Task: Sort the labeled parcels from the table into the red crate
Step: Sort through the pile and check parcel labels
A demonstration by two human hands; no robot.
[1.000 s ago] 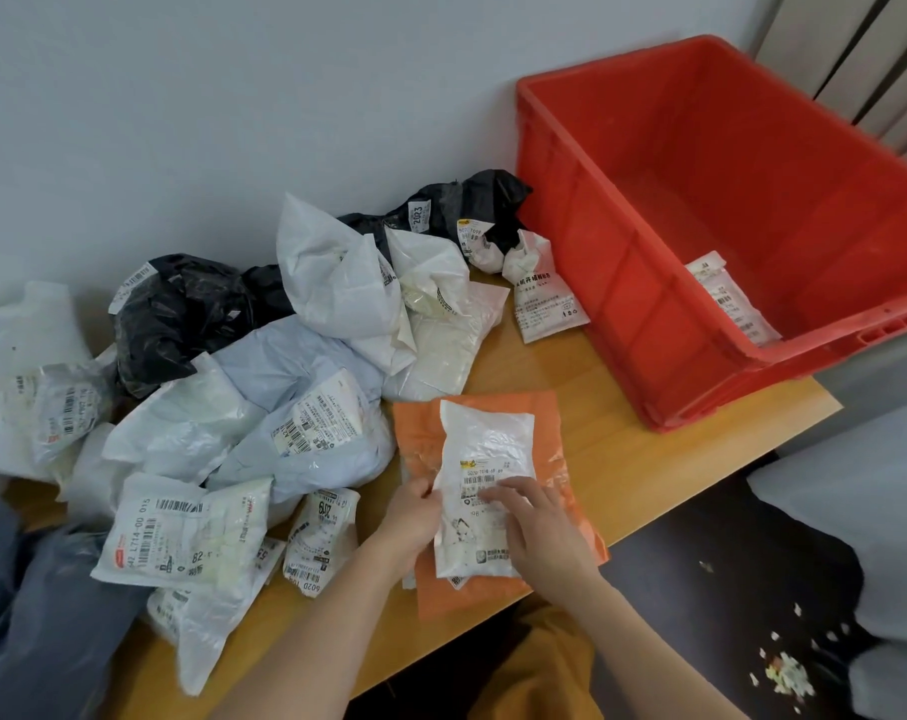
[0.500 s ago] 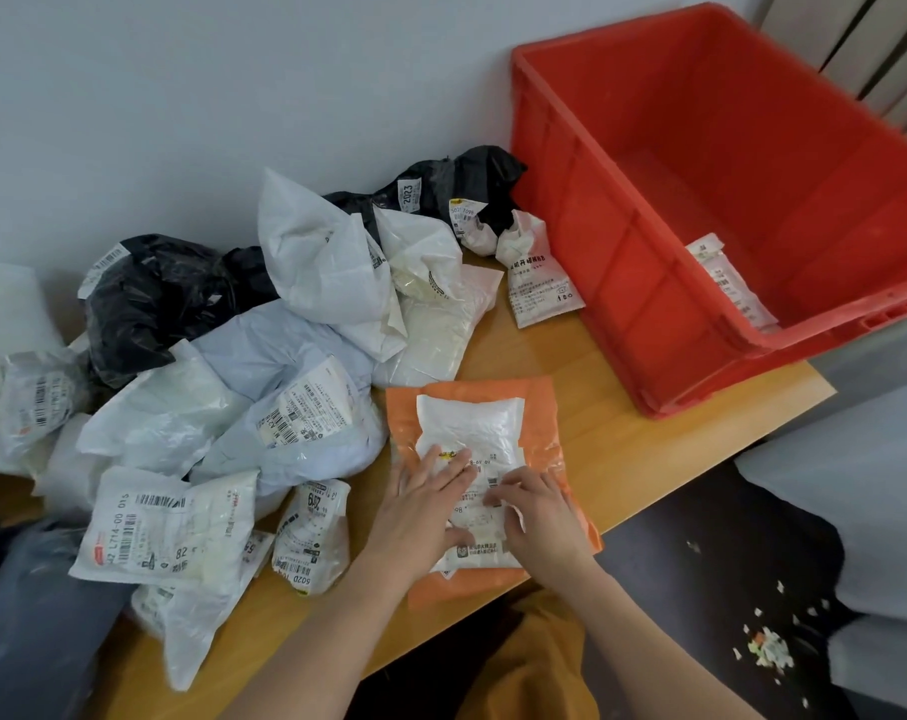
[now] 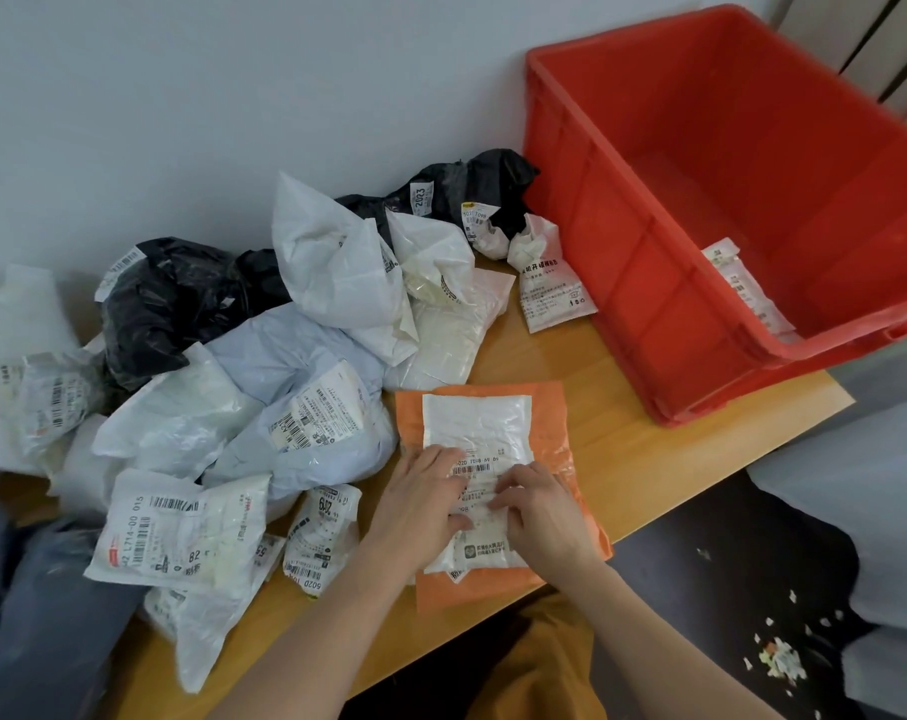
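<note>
A white labeled parcel (image 3: 475, 433) lies flat on an orange parcel (image 3: 550, 407) near the table's front edge. My left hand (image 3: 420, 506) rests palm down on the white parcel's left side, fingers spread over its label. My right hand (image 3: 537, 511) presses on the label from the right, fingertips pinching at its edge. The red crate (image 3: 649, 283) stands at the right end of the table, with one white parcel (image 3: 747, 288) lying inside against its near wall.
A heap of white, pale blue and black parcels (image 3: 295, 366) covers the left and back of the wooden table (image 3: 643, 449) up to the wall. A white parcel (image 3: 550, 293) lies beside the crate's left wall. Paper scraps (image 3: 778, 659) litter the dark floor.
My left hand moved from the white parcel's left edge onto its label. Both hands now press on the label close together. The parcels have not shifted on the table.
</note>
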